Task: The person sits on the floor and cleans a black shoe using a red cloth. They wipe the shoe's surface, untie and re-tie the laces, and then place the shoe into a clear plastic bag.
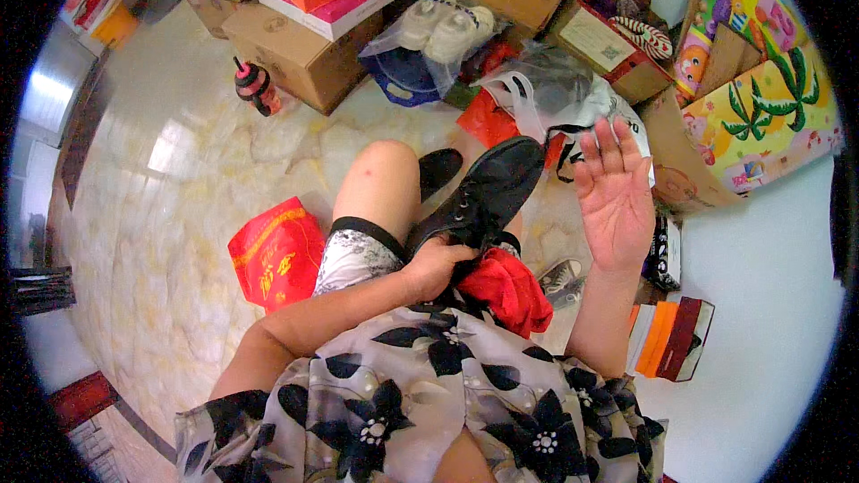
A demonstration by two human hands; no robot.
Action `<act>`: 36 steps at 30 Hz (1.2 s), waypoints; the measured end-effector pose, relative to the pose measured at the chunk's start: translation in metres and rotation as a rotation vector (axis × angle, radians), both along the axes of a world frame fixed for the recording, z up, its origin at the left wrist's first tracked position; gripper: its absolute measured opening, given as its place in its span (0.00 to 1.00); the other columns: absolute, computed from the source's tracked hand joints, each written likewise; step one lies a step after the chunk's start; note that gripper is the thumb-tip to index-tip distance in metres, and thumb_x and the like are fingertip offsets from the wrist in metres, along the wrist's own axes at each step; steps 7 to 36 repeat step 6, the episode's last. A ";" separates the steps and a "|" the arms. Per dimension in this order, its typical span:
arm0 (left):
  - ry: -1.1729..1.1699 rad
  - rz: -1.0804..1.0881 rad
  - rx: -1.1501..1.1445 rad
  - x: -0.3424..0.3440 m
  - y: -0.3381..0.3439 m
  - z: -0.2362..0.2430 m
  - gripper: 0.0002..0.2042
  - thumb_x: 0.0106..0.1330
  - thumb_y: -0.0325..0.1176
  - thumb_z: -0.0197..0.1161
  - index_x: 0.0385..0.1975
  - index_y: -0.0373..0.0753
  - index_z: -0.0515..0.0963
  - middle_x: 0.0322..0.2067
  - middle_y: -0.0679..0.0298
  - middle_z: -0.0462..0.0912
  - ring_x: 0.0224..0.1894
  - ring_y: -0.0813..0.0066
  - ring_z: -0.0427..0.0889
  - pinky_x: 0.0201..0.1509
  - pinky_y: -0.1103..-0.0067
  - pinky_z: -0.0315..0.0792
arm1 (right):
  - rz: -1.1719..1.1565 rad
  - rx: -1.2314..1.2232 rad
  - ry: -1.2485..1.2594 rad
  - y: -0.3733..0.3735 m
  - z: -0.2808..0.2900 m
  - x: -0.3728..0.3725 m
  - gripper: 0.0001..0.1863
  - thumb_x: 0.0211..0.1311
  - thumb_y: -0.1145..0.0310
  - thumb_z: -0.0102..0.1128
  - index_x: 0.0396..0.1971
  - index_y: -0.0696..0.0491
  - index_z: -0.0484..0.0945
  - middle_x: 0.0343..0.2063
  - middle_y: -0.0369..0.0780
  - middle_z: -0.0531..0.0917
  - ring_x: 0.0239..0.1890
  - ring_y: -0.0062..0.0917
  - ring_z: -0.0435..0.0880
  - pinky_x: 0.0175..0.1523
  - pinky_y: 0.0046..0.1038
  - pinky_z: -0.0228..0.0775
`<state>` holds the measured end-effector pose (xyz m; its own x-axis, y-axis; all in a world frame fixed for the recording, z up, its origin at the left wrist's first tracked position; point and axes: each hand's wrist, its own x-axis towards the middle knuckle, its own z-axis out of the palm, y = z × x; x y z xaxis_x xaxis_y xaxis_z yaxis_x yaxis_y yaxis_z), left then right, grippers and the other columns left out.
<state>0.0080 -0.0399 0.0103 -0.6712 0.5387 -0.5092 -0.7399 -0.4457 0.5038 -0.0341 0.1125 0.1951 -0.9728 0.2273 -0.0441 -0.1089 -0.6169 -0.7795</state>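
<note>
A black lace-up shoe (501, 181) lies slantwise over my lap, toe toward the upper right. My left hand (434, 268) grips it at the heel end, thumb laid along the side by the opening. I cannot tell whether a foot is inside. Right beside that hand, a bunched red cloth (508, 293) rests on my lap. My right hand (617, 201) is raised on the right, palm showing and fingers stretched out, holding nothing. Another black shoe (440, 168) shows past my bare knee, partly hidden by the first one.
A red bag (279, 252) lies on the tiled floor at left. Grey sneakers (561, 277) stand at right. Cardboard boxes (300, 49), a plastic-wrapped pair of white shoes (438, 27), a bottle (257, 89) and a white plastic bag (573, 94) are ahead. Boxes (673, 337) stand by the right wall.
</note>
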 end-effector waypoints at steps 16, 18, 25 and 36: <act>0.019 -0.031 -0.018 0.000 -0.007 0.007 0.17 0.54 0.26 0.57 0.45 0.37 0.70 0.38 0.58 0.78 0.39 0.64 0.77 0.44 0.70 0.72 | 0.603 1.435 -0.306 0.010 -0.077 0.008 0.23 0.54 0.55 0.58 0.48 0.47 0.69 0.43 0.40 0.73 0.45 0.24 0.70 0.50 0.25 0.61; 0.019 -0.031 -0.018 0.000 -0.007 0.007 0.17 0.54 0.26 0.57 0.45 0.37 0.70 0.38 0.58 0.78 0.39 0.64 0.77 0.44 0.70 0.72 | 0.603 1.435 -0.306 0.010 -0.077 0.008 0.23 0.54 0.55 0.58 0.48 0.47 0.69 0.43 0.40 0.73 0.45 0.24 0.70 0.50 0.25 0.61; 0.019 -0.031 -0.018 0.000 -0.007 0.007 0.17 0.54 0.26 0.57 0.45 0.37 0.70 0.38 0.58 0.78 0.39 0.64 0.77 0.44 0.70 0.72 | 0.603 1.435 -0.306 0.010 -0.077 0.008 0.23 0.54 0.55 0.58 0.48 0.47 0.69 0.43 0.40 0.73 0.45 0.24 0.70 0.50 0.25 0.61; 0.019 -0.031 -0.018 0.000 -0.007 0.007 0.17 0.54 0.26 0.57 0.45 0.37 0.70 0.38 0.58 0.78 0.39 0.64 0.77 0.44 0.70 0.72 | 0.603 1.435 -0.306 0.010 -0.077 0.008 0.23 0.54 0.55 0.58 0.48 0.47 0.69 0.43 0.40 0.73 0.45 0.24 0.70 0.50 0.25 0.61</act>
